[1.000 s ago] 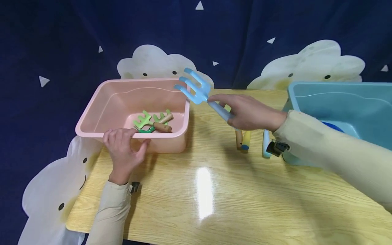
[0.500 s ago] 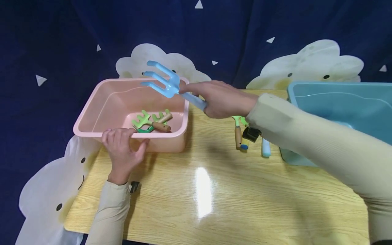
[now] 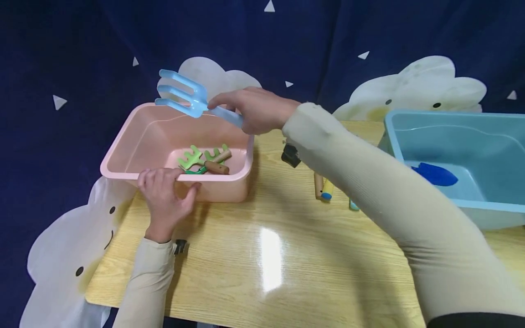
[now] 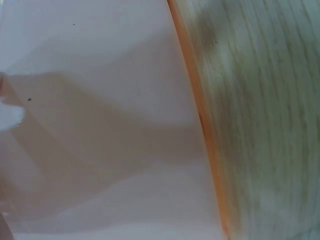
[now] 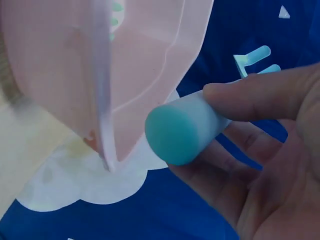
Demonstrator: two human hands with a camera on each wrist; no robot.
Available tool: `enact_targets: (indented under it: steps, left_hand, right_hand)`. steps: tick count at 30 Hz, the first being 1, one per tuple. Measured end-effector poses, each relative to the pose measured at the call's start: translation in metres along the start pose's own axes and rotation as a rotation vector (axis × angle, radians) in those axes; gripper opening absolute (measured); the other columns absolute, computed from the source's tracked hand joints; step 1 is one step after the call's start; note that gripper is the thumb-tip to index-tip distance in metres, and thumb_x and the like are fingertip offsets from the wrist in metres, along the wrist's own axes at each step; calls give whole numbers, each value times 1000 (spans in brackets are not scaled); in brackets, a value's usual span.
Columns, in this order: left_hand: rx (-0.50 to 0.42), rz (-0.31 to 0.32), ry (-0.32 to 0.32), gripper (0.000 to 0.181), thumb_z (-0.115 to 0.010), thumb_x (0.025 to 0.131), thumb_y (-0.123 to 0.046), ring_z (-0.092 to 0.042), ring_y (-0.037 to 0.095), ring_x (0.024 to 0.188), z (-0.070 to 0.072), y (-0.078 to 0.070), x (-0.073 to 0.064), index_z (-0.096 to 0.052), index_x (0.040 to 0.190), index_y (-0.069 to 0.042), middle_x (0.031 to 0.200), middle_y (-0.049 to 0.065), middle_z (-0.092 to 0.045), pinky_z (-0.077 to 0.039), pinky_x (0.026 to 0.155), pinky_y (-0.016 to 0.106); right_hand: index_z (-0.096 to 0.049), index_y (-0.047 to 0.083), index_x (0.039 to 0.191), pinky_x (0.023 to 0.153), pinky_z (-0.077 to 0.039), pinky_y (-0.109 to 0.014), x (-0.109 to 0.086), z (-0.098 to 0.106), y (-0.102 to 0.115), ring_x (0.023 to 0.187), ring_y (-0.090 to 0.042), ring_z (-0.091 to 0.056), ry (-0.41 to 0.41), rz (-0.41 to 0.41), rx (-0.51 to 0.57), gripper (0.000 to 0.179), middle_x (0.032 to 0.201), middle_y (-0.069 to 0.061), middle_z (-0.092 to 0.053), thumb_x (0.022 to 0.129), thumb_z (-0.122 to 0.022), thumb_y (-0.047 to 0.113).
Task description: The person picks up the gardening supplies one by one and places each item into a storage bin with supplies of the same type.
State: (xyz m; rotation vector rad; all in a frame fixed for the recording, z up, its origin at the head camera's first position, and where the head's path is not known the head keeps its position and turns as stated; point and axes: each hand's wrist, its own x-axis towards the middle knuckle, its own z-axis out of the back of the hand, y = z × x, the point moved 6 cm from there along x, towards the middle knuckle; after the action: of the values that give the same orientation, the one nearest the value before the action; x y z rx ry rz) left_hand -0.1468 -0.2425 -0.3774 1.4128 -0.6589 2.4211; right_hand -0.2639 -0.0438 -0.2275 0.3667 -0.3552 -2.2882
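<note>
My right hand (image 3: 260,110) grips the handle of a light blue toy garden fork (image 3: 196,98), above the back right part of a pink bin (image 3: 215,190). The tines point left, over the bin's back edge. In the right wrist view, thumb and fingers wrap the handle, whose teal end faces the camera. My left hand (image 3: 166,198) holds the bin's front rim, fingers over the edge and thumb outside. Inside the bin lie green toy rakes (image 3: 191,158) with wooden handles (image 3: 216,167). The left wrist view shows mostly the bin's pink wall (image 4: 125,100).
To the right stands a blue bin (image 3: 504,207) with a dark blue shovel head (image 3: 436,174) inside. Between the bins, a wooden handle (image 3: 318,186), a yellow handle (image 3: 327,189) and others lie on the wooden table (image 3: 229,259), partly hidden by my right sleeve. A dark curtain hangs behind.
My right hand has carried the light blue fork left and slightly up, from between the bins to over the pink bin. The left hand stays on the rim.
</note>
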Motion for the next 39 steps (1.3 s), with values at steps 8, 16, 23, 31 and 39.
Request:
enact_targets:
  steps: [8, 16, 23, 31, 39]
  left_hand:
    - [-5, -2, -5, 40, -71, 77, -35, -45, 38, 88, -4, 1, 3, -61, 95, -1, 85, 16, -58, -25, 103, 53]
    - [-9, 9, -14, 40, -71, 75, -35, -44, 38, 88, -3, 1, 1, -61, 94, -1, 83, 16, -57, -25, 103, 53]
    - [-10, 3, -42, 42, -71, 76, -38, -45, 38, 87, 1, 4, 0, -62, 94, -1, 83, 16, -57, -24, 104, 51]
    - [3, 0, -40, 40, -70, 76, -37, -45, 38, 86, -1, 3, -4, -62, 93, -1, 83, 16, -57, -26, 100, 55]
    - [1, -13, -41, 41, -70, 78, -38, -44, 38, 86, 1, 4, -3, -61, 93, 0, 83, 16, -57, -25, 99, 56]
  right_hand:
    - [-45, 31, 147, 66, -42, -24, 31, -12, -4, 109, -20, -58, -21, -24, 73, 75, 138, -4, -60, 84, -43, -11]
    - [-43, 33, 148, 65, -39, -22, 43, -26, -10, 122, -17, -57, -34, -58, 80, 78, 148, 2, -54, 84, -45, -11]
    - [-47, 40, 144, 72, -43, -25, 55, -39, 2, 109, -16, -59, -51, 11, 13, 81, 147, 14, -52, 82, -50, -11]
    - [-47, 35, 146, 66, -42, -24, 63, -49, 4, 122, -11, -57, 5, -5, -45, 78, 155, 16, -43, 83, -52, -11]
    - [-53, 33, 142, 66, -42, -25, 64, -54, 4, 103, -14, -60, -49, 60, -99, 72, 141, 7, -58, 83, -52, -10]
